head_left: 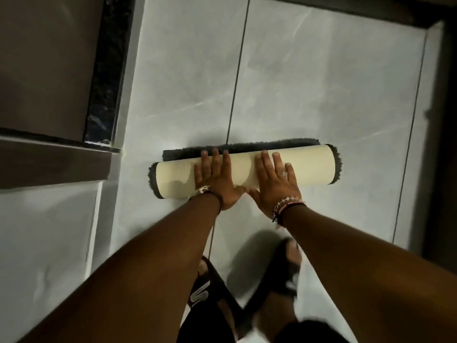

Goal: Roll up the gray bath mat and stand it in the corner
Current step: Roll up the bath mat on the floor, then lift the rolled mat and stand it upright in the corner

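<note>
We see open tiled floor (309, 82) stretching beyond the rolled mat (309, 167), with nothing lying on it up to the dark threshold (371, 13) at the far edge. To the left, a cabinet (49, 65) with a dark strip stands close to the roll's left end, leaving only a narrow lane of floor there. To the right, bare floor runs to a dark wall base (440, 120). Our left hand (215, 179) and right hand (274, 184) lie flat on the roll's middle; its two ends stay uncovered. Behind, two sandalled feet (247, 288) stand on the near floor
</note>
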Tool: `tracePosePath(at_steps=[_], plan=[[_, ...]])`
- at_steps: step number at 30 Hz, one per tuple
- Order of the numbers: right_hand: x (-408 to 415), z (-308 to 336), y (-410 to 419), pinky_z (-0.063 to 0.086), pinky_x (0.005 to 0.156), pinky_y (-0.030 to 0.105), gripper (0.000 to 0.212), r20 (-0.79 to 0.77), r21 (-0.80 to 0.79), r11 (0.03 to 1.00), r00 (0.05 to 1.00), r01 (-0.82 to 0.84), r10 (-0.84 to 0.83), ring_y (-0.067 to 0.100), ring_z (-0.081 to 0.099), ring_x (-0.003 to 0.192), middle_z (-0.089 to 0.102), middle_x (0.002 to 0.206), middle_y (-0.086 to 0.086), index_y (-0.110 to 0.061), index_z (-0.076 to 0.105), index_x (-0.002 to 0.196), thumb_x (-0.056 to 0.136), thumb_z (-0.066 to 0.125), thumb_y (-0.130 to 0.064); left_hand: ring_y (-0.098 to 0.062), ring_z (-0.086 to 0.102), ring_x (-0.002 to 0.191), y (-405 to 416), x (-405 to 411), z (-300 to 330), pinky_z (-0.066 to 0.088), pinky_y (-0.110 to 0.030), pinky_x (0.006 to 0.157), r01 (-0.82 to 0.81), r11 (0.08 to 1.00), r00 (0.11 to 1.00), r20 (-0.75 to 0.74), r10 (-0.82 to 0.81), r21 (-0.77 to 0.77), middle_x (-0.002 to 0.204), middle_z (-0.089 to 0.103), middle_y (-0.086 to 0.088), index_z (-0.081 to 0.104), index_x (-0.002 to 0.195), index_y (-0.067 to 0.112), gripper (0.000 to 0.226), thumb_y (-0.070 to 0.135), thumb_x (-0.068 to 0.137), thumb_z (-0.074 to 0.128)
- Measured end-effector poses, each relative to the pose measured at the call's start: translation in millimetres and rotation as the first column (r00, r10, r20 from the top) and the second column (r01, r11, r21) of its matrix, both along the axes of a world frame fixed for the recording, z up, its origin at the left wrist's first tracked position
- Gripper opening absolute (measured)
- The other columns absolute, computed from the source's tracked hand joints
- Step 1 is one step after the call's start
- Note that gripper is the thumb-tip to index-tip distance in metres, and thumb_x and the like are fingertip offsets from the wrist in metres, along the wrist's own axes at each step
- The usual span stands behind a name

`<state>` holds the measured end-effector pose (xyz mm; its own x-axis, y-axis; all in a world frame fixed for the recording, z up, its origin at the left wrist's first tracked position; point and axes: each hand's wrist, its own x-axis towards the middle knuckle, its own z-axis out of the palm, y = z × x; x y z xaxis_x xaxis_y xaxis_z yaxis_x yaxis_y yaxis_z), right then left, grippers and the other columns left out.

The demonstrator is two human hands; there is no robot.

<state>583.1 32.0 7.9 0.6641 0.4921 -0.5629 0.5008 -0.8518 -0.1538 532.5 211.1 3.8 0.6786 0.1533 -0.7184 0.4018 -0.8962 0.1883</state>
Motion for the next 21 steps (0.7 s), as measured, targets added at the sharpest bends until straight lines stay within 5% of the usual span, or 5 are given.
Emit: tracePosePath(at_steps=[7,11,15,18,21], plan=[[54.4,-15.0,23.6,-0.004,0.122,0.054,0.083,0.002,0.087,0.996,1.000,0.021,-0.021,0.030,-0.007,0.157,-0.001,0.172,0.004,-0.022,0.003,0.163,0.098,0.021,-0.070,-0.027,-0.031,0.146,34.8,52.3,-15.7,-0.019,-0.048,0.114,0.012,0.999,1.000,0.013,-0.011,-0.050,0.166,-0.022,-0.001,-0.019,0.156,0.030,0.099,0.082,0.085,0.026],[89.3,-16.6,7.7,-0.012,0.117,0.064,0.073,0.036,0.057,0.996,0.997,0.065,-0.067,0.037,0.004,0.156,0.013,0.171,0.004,-0.036,0.018,0.158,0.095,0.017,-0.073,-0.033,0.010,0.150,51.3,87.5,-19.1,0.013,-0.052,0.119,0.166,0.986,0.986,0.026,-0.165,-0.023,0.166,0.019,-0.010,0.008,0.159,0.023,0.113,0.095,0.071,0.013],[137.8,-23.5,-32.8,-0.007,0.117,0.067,0.086,0.140,-0.015,0.960,0.951,0.279,-0.274,0.040,0.016,0.153,0.026,0.167,0.006,-0.039,0.039,0.147,0.084,0.013,-0.091,-0.027,0.051,0.124,67.9,124.7,-24.2,0.042,-0.043,0.097,0.065,0.988,0.993,-0.088,-0.077,-0.139,0.149,0.049,-0.002,0.035,0.149,0.035,0.115,0.105,0.057,0.031],[158.6,-31.3,-63.3,0.018,0.115,0.067,0.108,0.129,-0.013,0.773,0.768,0.634,-0.627,0.040,0.023,0.150,0.025,0.167,0.006,-0.034,0.041,0.143,0.062,0.035,-0.105,-0.016,0.054,0.106,70.4,148.0,-27.1,0.044,-0.038,0.089,-0.030,0.972,0.958,-0.284,-0.039,-0.233,0.132,0.056,0.011,0.042,0.140,0.040,0.126,0.101,0.032,0.065],[156.4,-40.7,-84.8,0.042,0.107,0.052,0.129,-0.131,0.065,0.444,0.448,0.894,-0.884,0.035,0.044,0.139,0.045,0.152,0.007,-0.024,0.042,0.146,0.045,0.060,-0.102,-0.018,0.057,0.104,51.3,161.9,-34.5,0.051,-0.047,0.093,0.146,0.965,0.898,-0.380,-0.222,-0.218,0.126,0.054,0.012,0.036,0.137,0.037,0.143,0.090,0.011,0.079]])
